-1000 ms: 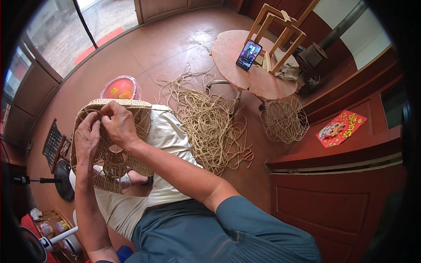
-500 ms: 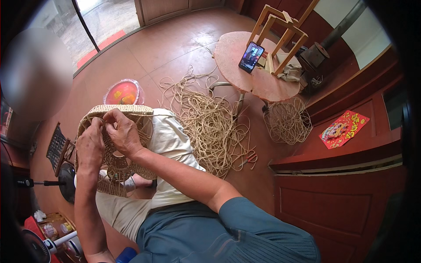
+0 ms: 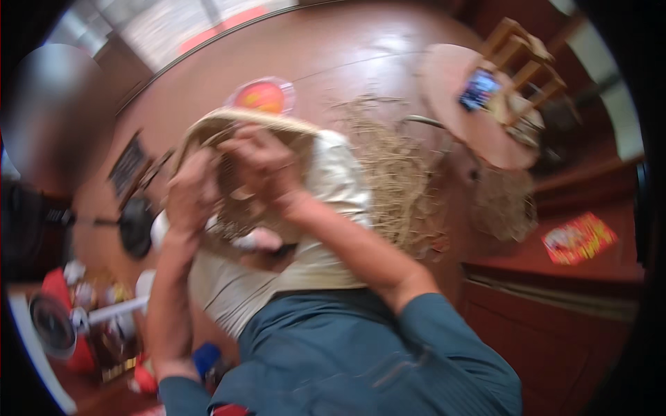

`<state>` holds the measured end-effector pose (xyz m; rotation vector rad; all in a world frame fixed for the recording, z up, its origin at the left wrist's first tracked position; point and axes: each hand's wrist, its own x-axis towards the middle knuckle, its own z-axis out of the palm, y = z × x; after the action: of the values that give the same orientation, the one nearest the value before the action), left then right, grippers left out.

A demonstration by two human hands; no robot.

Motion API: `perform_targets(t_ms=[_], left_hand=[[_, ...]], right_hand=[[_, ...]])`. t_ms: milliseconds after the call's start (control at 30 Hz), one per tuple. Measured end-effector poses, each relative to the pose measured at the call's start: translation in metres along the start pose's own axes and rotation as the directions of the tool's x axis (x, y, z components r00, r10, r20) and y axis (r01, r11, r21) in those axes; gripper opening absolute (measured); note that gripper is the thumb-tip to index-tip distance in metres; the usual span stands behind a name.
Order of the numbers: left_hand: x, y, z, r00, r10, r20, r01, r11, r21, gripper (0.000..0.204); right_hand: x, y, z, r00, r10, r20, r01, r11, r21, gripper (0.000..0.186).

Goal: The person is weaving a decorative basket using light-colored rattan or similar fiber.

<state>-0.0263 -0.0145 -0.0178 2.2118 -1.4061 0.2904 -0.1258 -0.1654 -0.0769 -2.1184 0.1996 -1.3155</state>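
A woven basket (image 3: 295,126) of tan cord lies tilted across my lap, its curved rim away from me and its inside partly covered by my hands. My left hand (image 3: 194,191) is closed on the left part of the rim. Beside it, my right hand (image 3: 263,163) is bent into a pinch just inside the far rim. Blur hides what its fingertips hold. Pale trousers (image 3: 340,184) show to the right of the basket.
A loose heap of tan cord (image 3: 399,180) spreads over the floor at right. Past it stand a round table (image 3: 444,80) with a phone (image 3: 479,90) and a wooden frame (image 3: 513,52). A red bowl (image 3: 262,96) sits beyond the basket; a fan (image 3: 52,324) is lower left.
The view has swung and blurred, so the scene sits further right. Both hands stay closed at the basket's far rim; my right hand's fingers have tipped slightly.
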Motion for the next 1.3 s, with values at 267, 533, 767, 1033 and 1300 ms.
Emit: perform_targets(t_ms=[267,533,767,1033,1300], left_hand=[[-0.006,-0.02,-0.023,0.995,-0.095,-0.011,0.095,0.978,0.186,0.015],[0.026,-0.03,-0.047,0.988,-0.004,-0.155,0.037,0.977,0.209,0.013],[0.048,-0.025,-0.028,0.972,0.156,-0.178,-0.099,0.951,0.294,0.012],[0.006,0.01,-0.006,0.895,-0.385,-0.227,0.319,0.906,-0.278,0.012],[0.008,0.0,0.027,0.914,-0.364,-0.178,0.325,0.921,-0.214,0.014]], right_hand=[[-0.001,0.004,-0.002,0.983,-0.124,0.134,0.134,0.989,-0.068,0.034],[0.002,-0.008,-0.001,0.957,-0.12,0.263,0.149,0.984,-0.096,0.04],[0.002,-0.018,0.009,0.945,0.018,0.328,0.02,0.994,-0.11,0.042],[0.006,-0.021,0.012,0.96,0.102,0.262,-0.105,0.994,-0.003,0.028],[0.0,-0.022,0.025,0.974,0.112,0.198,-0.121,0.992,0.034,0.022]])
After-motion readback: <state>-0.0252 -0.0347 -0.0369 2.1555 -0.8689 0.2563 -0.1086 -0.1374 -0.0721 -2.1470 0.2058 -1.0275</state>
